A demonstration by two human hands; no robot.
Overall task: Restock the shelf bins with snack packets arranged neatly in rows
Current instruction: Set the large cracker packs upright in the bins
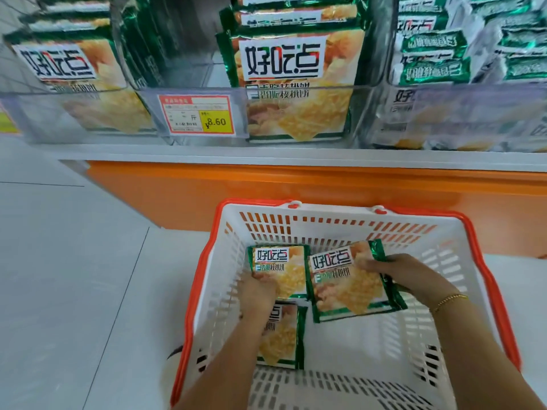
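Head view: three green-edged biscuit packets lie in the basket; right hand grips the tilted packet by its right edge, left hand curls over the two others, its grasp unclear

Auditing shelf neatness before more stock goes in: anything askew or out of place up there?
Yes, the right bin: its packets lie jumbled, tilted at mixed angles, several not face-out, instead of standing front-facing in a row like the middle bin's packets. Nothing looks torn or spilled.

Three packets lie in the basket on the near floor; far behind it, shelf bins hold upright packets.
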